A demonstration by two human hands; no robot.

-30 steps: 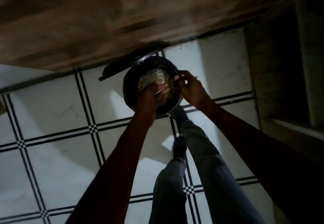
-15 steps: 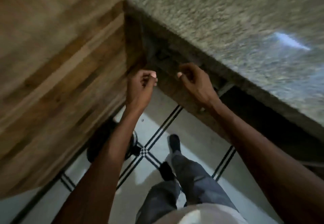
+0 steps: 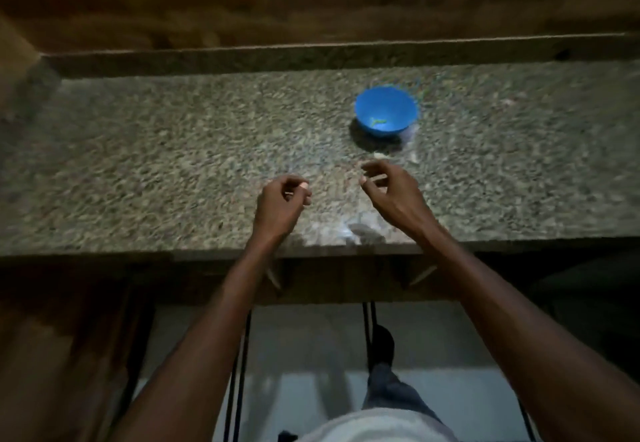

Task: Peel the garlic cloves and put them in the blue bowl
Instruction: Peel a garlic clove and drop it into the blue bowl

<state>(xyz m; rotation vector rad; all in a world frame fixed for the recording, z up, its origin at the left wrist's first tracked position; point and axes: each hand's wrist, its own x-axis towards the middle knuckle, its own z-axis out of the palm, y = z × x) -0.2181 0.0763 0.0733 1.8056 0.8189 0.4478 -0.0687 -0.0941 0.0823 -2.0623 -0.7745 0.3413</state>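
Observation:
The blue bowl (image 3: 386, 111) stands on the granite counter (image 3: 173, 164), right of centre, with a small pale piece at its bottom. Two pale garlic cloves (image 3: 379, 155) lie on the counter just in front of the bowl. My right hand (image 3: 391, 192) hovers a little nearer than those cloves, its fingers loosely curled, thumb and forefinger apart, with nothing clearly between them. My left hand (image 3: 280, 202) hovers to its left over bare counter, fingers curled in against the thumb; I see nothing in it. The frame is blurred.
A raised ledge (image 3: 311, 57) runs along the back of the counter under a wooden wall. The front edge of the counter (image 3: 138, 254) is near my body. Below it are tiled floor and my leg (image 3: 384, 389).
The view has swung from a dark bin on the floor, where both hands were, up to the counter. Both hands now hover over the counter near the blue bowl.

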